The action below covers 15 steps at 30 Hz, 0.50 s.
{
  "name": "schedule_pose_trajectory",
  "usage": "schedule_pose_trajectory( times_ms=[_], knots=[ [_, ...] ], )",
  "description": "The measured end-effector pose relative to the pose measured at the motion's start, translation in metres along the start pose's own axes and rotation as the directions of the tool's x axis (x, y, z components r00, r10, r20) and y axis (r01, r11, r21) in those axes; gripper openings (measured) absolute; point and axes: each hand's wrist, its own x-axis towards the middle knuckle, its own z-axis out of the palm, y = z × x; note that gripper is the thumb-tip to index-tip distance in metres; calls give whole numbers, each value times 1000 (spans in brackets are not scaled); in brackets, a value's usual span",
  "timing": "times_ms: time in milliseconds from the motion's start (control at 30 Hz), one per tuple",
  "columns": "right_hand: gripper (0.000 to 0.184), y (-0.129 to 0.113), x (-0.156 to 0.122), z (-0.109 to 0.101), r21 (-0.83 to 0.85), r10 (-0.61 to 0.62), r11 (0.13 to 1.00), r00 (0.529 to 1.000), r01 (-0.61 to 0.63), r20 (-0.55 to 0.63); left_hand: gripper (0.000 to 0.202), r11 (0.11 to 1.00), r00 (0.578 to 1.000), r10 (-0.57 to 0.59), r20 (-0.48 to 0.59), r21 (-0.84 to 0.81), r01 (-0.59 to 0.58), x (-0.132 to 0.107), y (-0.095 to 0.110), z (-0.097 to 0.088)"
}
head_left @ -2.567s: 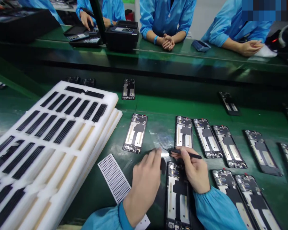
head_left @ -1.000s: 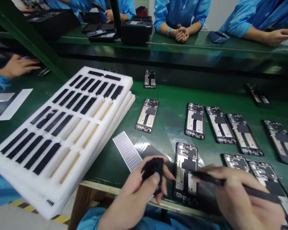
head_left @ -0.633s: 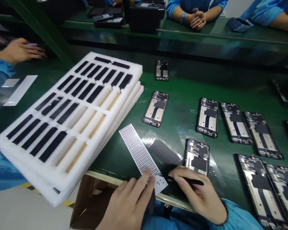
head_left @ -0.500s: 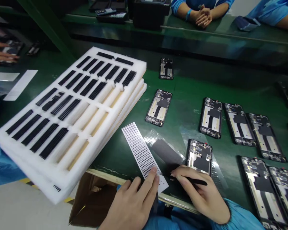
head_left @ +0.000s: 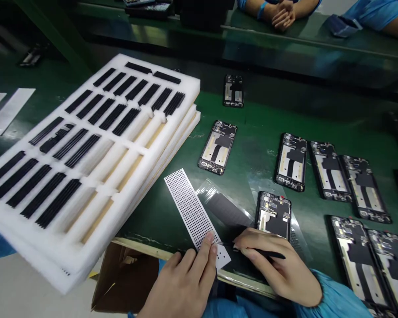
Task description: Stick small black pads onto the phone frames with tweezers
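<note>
My left hand [head_left: 187, 278] lies stretched out, its index and middle fingertips pressing on the lower end of a white sheet with rows of small black dots [head_left: 185, 198]. Pinched in my right hand [head_left: 278, 265] are dark tweezers [head_left: 272, 254], whose thin tip reaches the sheet beside my left fingertips. Just behind my right hand lies an opened phone body [head_left: 273, 212], its lower part hidden by the hand. Clear film with dark grey pieces [head_left: 228, 210] rests between the dotted sheet and that phone.
A stack of white foam trays [head_left: 96, 185] with black parts in slots stands at left, overhanging the table edge. More opened phone bodies [head_left: 331, 170] lie to the right, with another [head_left: 218, 148] behind the film. A cardboard box [head_left: 126, 282] is below. Across the bench are a person's clasped hands [head_left: 283, 15].
The view has shifted slightly, so the trays sit further left and lower. Both my hands stay nearly in place at the dotted sheet. The co-worker's hand at far left has left view.
</note>
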Motion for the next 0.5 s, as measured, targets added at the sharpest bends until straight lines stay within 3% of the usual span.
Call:
schedule_pose_trajectory(
  times_ms=[167, 300, 367, 433, 500],
  knots=[
    [22, -17, 20, -10, -32, 73, 997, 987, -69, 143, 49, 1000, 999, 10, 33, -14, -9, 2, -1, -3],
    [34, -23, 25, -9, -78, 91, 994, 983, -80, 159, 50, 1000, 999, 24, 38, -14, -24, 1, -2, 3],
    [40, -21, 18, -4, -79, 74, 995, 991, -65, 116, 50, 999, 999, 28, 35, -20, -27, 0, -5, 6],
    [43, -17, 6, 1, -62, 37, 997, 999, -36, 21, 51, 999, 999, 28, -35, -32, -29, -3, -10, 8],
    [38, -9, -7, 1, -63, 53, 996, 978, -67, -200, 51, 992, 995, 35, -97, -116, -46, -5, -16, 8]
  ],
)
